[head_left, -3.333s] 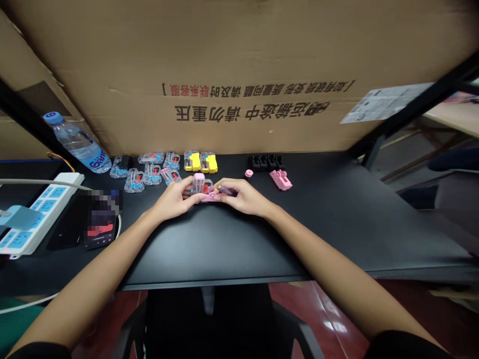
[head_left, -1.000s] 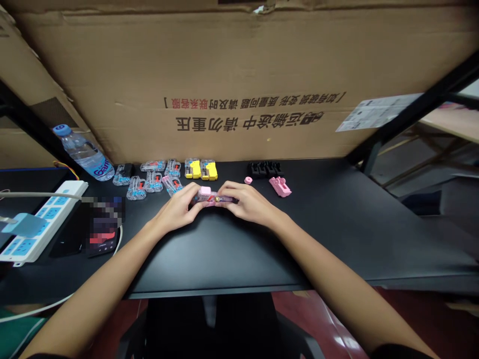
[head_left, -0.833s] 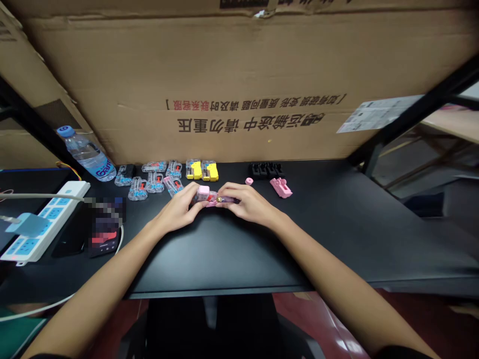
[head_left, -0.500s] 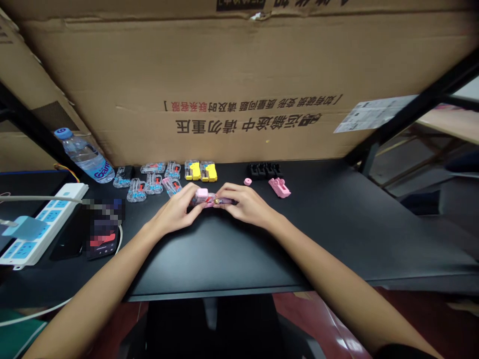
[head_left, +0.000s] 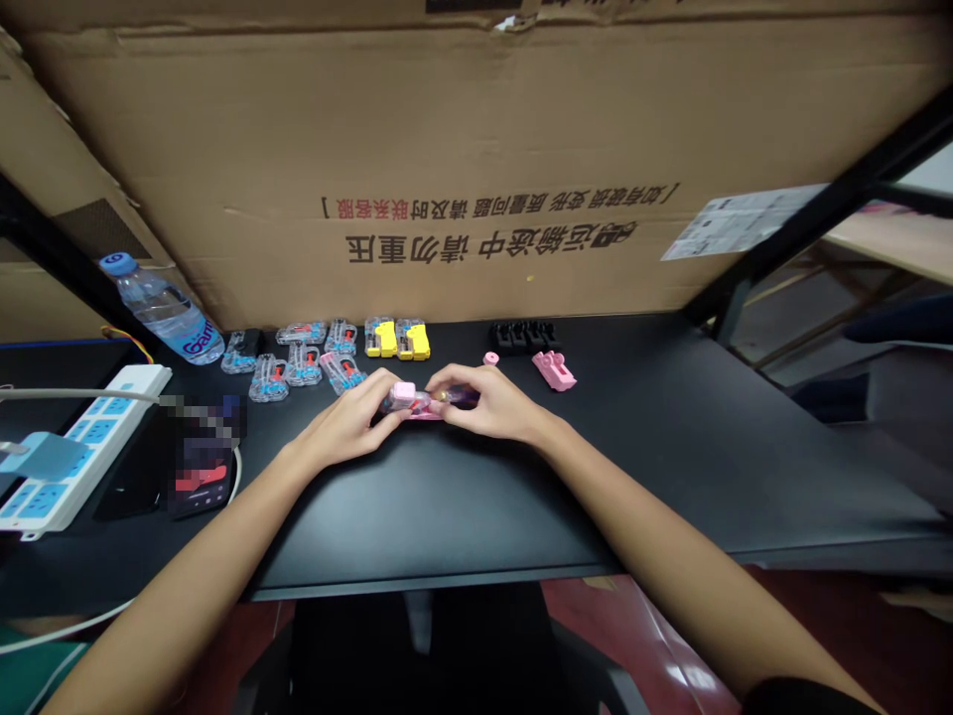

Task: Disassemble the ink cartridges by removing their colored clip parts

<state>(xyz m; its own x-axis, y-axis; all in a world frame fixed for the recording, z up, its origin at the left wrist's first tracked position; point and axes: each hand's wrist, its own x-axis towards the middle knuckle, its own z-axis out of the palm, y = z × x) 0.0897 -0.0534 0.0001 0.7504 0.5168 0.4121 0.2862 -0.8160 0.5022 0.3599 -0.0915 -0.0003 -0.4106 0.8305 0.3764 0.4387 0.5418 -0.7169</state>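
Between my two hands is a small clear and pink plastic device [head_left: 419, 401], held just above the black tabletop. My left hand [head_left: 362, 414] grips its left end, beside a pink block on top. The fingers of my right hand [head_left: 483, 402] are closed on the right end, where a small gold-coloured part shows; the fingers hide some of it. Just behind my right hand lies a pink ring [head_left: 490, 358], and a pink molded piece [head_left: 554, 370] is to its right. Several clear devices with blue and red parts [head_left: 304, 364] lie behind my left hand.
Two yellow-and-clear devices [head_left: 397, 339] and a row of black parts [head_left: 522, 338] lie by the cardboard wall [head_left: 476, 129]. At the left are a water bottle [head_left: 168, 310], a power strip [head_left: 93, 437], cables and a phone [head_left: 201, 482].
My right hand has shifted slightly on the right end of the device, and the pink lower edge shows more. The camera view has moved a little.
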